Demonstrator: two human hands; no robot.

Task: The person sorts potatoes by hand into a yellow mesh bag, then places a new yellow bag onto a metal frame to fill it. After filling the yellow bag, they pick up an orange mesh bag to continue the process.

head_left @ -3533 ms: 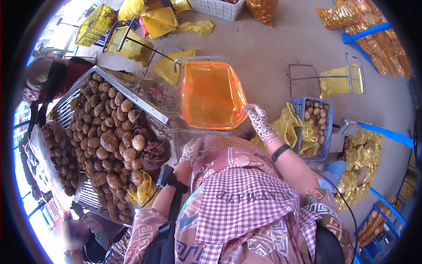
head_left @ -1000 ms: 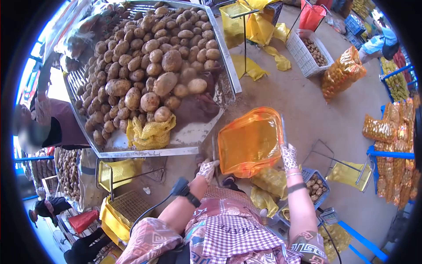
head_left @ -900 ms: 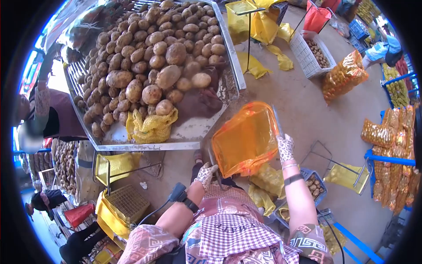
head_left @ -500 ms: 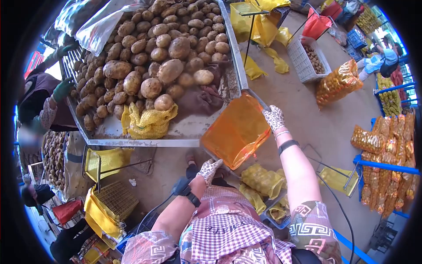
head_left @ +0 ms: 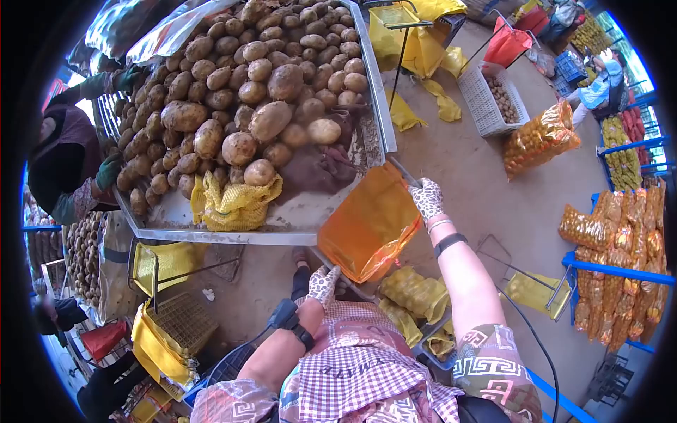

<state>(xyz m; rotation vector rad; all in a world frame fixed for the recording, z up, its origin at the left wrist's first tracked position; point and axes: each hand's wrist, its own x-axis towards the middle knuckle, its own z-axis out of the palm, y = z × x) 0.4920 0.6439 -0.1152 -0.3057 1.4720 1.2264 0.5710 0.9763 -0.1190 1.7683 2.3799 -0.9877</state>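
Observation:
An orange mesh bag (head_left: 368, 222) hangs with its mouth spread on a metal frame at the corner of the sorting table (head_left: 282, 238). My right hand (head_left: 427, 199), in a spotted glove, is closed on the bag's right edge. On the near left edge, my left hand (head_left: 324, 285) in a matching glove is closed too; its fingertips are partly hidden. Potatoes (head_left: 247, 92) are heaped across the table, some soil-covered. A crumpled yellow net bag (head_left: 236, 201) and a dark brown cloth (head_left: 324, 166) lie at the pile's front.
Filled yellow net bags (head_left: 416, 292) sit on the floor by my legs. A white crate (head_left: 486, 106) of potatoes and a full orange sack (head_left: 539, 141) stand to the right. Across the table, a co-worker's green glove (head_left: 109, 171) rests near the left edge. A black cord (head_left: 543, 331) trails on my right.
Both my hands and the orange bag appear slightly lower and further left. The co-worker's arms have shifted at the table's left side. A person at the far right has straightened up.

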